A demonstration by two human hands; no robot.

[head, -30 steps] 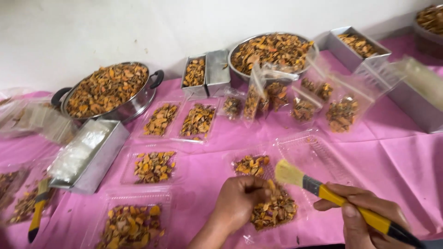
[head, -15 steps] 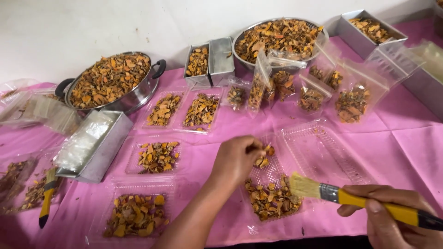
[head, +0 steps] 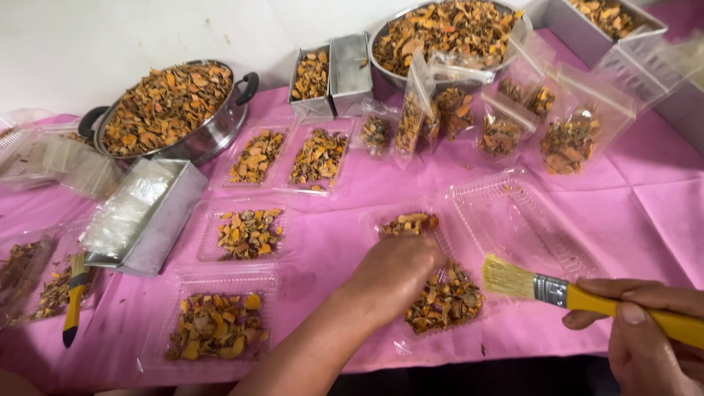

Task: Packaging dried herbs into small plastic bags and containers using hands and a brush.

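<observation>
My left hand rests fingers-down on orange-brown dried slices in a clear plastic clamshell tray; its fingers are hidden, so what they grip cannot be seen. The tray's open lid lies flat to the right. My right hand is closed around the yellow handle of a paintbrush, whose pale bristles point left, just right of the filled tray.
Several clear trays of slices lie on the pink cloth. Two metal bowls heaped with slices, metal tins, filled plastic bags, a tin of folded bags and a second brush surround them.
My left hand moved up to the tray's far end, then came back down onto the slices. The brush in my right hand stayed beside the tray. The view drifted slightly.
</observation>
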